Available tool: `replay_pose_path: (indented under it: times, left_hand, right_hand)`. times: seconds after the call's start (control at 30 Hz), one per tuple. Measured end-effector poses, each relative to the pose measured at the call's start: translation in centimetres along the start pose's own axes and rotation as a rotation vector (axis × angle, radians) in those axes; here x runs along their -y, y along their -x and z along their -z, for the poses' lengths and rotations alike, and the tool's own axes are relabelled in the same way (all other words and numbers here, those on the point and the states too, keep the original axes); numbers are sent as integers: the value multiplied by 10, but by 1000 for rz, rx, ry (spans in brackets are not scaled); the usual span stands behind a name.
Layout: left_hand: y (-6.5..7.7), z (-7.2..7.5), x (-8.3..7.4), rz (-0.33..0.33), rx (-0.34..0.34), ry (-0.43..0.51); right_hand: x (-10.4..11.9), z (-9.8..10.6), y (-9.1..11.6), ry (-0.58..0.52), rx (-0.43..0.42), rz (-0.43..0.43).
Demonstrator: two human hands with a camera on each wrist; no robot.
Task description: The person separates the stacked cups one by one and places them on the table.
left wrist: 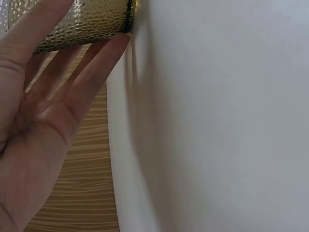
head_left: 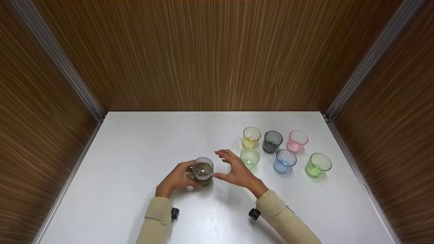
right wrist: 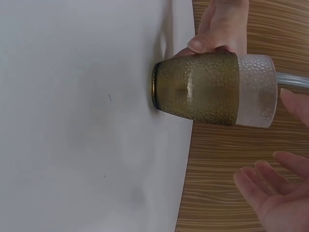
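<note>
My left hand holds an amber glass with a pebbled surface, thumb on one side and fingers on the other. A clear pebbled glass stands nested in it, its upper part showing above the amber rim. The stack is upright, its base on or just above the white table. To the right of the stack, my right hand has its fingers and thumb spread apart and holds nothing. Nearest to that hand's back stands a pale green glass.
Right of the hands stand a yellow glass, a dark grey glass, a pink glass, a blue glass and a bright green glass. Wood-grain panels border the white table behind and at both sides.
</note>
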State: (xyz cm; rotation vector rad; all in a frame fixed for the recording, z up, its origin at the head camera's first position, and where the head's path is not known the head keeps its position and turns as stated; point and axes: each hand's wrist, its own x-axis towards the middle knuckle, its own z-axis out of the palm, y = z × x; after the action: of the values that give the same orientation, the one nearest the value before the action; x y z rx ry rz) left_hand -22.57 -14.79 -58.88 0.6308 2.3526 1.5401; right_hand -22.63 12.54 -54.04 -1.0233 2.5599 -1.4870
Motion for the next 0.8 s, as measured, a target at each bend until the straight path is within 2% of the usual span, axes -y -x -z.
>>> replay_pose_path:
  times: [0.23,0.6,0.8]
  left_hand:
    - [1,0,0,11,-2,1]
    - [1,-1,2,40,-15,2]
    - [1,-1,0,46,-22,-14]
  right_hand:
    - [0,-9,-3,-25,43,-44]
    - [-1,-23,-9,-47,57,-39]
    - [1,-29,-11,-85,39,4]
